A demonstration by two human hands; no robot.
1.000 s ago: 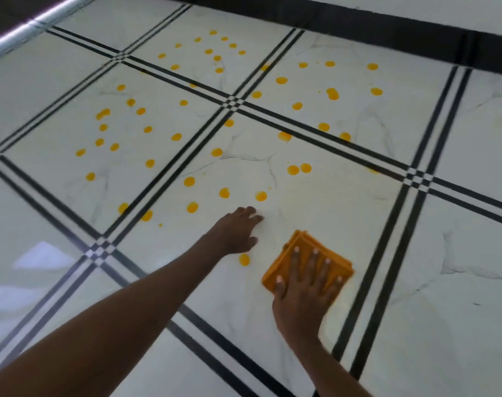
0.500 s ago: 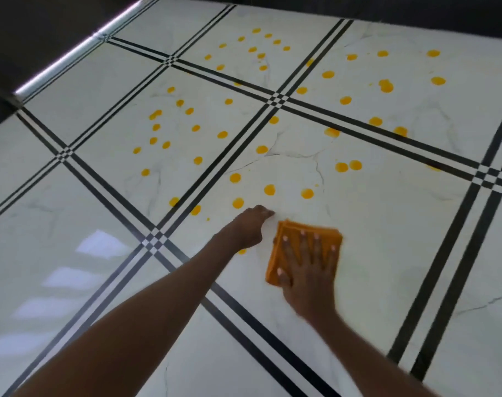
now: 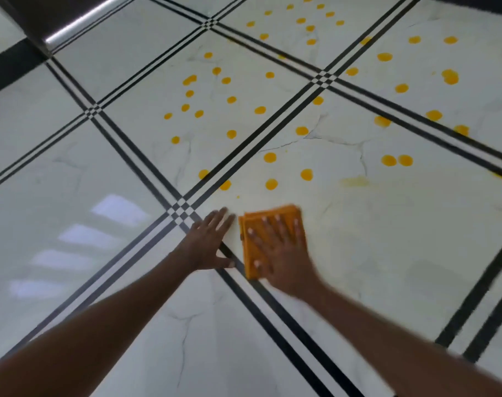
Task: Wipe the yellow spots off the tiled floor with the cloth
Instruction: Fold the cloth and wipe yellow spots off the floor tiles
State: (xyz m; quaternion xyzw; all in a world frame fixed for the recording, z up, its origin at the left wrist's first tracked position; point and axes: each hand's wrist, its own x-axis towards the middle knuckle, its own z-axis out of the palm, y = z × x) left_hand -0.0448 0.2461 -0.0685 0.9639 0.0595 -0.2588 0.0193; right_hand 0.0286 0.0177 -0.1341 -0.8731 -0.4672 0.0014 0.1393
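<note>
Right hand (image 3: 281, 253): flat, fingers straight and spread, pressed palm-down on folded orange cloth (image 3: 251, 239); nothing gripped. Cloth: lying on tiled floor (image 3: 387, 267) directly under right hand, orange edges showing past the fingertips and along the thumb side, near corner just touching the black double grout line (image 3: 272, 310) that runs under the wrist. Left hand (image 3: 208, 245): flat on floor, fingers straight and close together, thumb splayed toward the cloth; holding nothing; just beside the cloth on the right hand's thumb side, narrow strip of bare tile between them; heel of hand over the black double line, fingertips close to the checkered line crossing (image 3: 182, 209). Yellow spots (image 3: 271, 184): many round dots scattered beyond both sets of fingertips; nearest group of three or four a little ahead of the cloth on the same tile; a pair side by side (image 3: 397, 160) farther ahead and off toward the right hand's outer side; denser clusters on the tile ahead of the left hand (image 3: 204, 93) and on the far tiles near the upper edge of view. Pale yellow smear (image 3: 354, 181): faint, ahead of the right hand and toward its outer side, on the same tile as the cloth. Floor: glossy white marbled tiles, black paired lines between them, window reflections (image 3: 80, 239) out past the left hand's outer side. Both forearms bare, reaching in from the lower edge of view.
</note>
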